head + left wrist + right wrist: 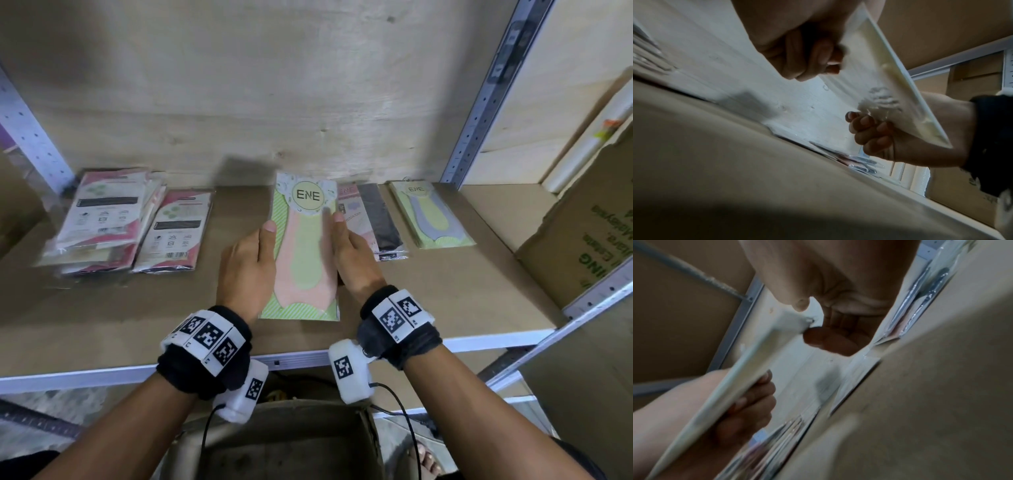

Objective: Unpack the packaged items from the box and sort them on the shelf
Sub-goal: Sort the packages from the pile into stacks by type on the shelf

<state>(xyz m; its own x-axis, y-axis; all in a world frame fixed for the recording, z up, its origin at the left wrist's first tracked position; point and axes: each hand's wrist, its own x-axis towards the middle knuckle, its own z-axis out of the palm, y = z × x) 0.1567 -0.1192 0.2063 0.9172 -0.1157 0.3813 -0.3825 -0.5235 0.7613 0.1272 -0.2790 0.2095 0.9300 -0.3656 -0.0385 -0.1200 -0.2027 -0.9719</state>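
We grip one sock packet (303,246) by its two long edges, left hand (247,263) and right hand (352,255) both curled round it, above the shelf (462,298).

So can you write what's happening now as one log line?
step: placing | item: pink sock pack | left hand: grips its left edge | right hand: grips its right edge | pack: held above shelf | box: below
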